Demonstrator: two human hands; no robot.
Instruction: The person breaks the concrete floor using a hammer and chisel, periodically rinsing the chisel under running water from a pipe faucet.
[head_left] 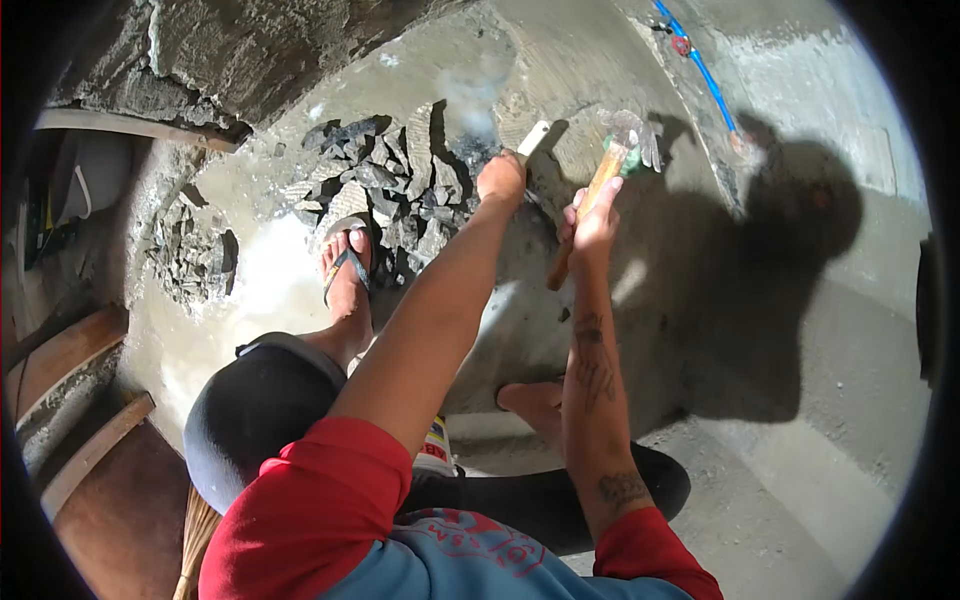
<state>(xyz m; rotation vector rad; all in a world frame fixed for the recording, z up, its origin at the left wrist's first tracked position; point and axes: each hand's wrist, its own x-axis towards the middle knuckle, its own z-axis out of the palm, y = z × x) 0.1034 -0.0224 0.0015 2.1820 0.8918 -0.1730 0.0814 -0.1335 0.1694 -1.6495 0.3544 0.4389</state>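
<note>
My left hand point(502, 178) is closed around a pale, narrow bar point(534, 138), its light end sticking out up and to the right. The bar's exact kind I cannot make out. Just right of it, my right hand point(594, 215) grips the wooden handle of a hammer point(603, 182). The hammer's head, at the top, is blurred against the floor, with something greenish beside it. Dark, broken slabs of rubble point(390, 185) lie heaped left of my left hand, some showing a ridged face. White dust hangs or lies above that hand.
A smaller rubble pile point(188, 250) lies at left. My sandalled foot point(347, 268) stands against the main heap. A blue pipe point(712, 85) runs along the wall at upper right. Wooden boards point(95, 450) and a straw broom point(196, 530) are at lower left.
</note>
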